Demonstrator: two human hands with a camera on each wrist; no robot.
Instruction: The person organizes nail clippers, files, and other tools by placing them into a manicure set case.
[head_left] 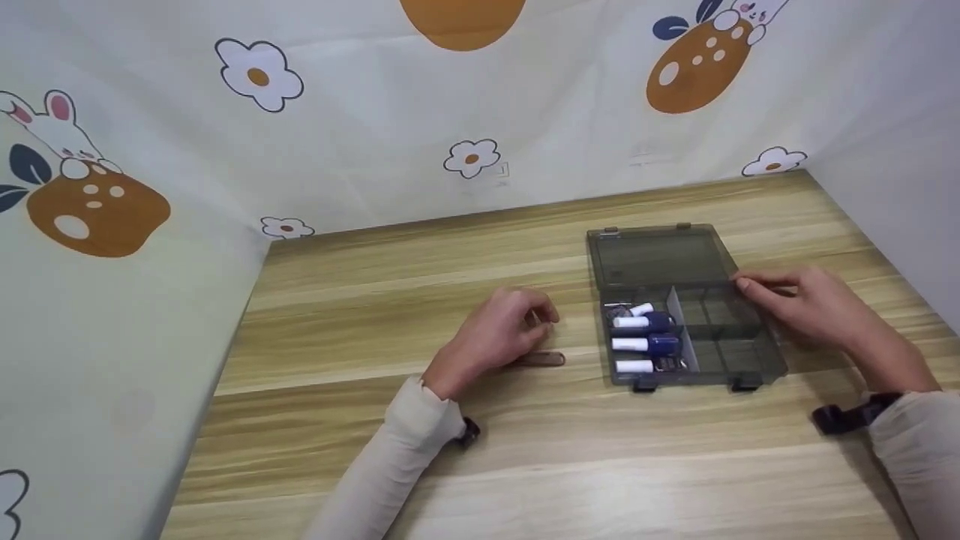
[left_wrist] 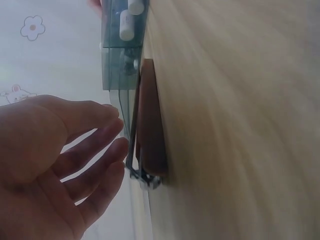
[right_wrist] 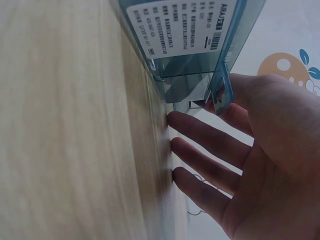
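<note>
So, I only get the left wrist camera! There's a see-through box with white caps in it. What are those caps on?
Observer: In the head view, two white caps top dark blue nail polish bottles, lying sideways in the divided storage box.
Child: Ooh! And where's the other hand?
Observer: The right hand is at the box's right side, with its thumb at the edge, in the head view.
Child: Is there any writing on the box?
Observer: Yes, the right wrist view shows a white label on it, with small print and a barcode.
</note>
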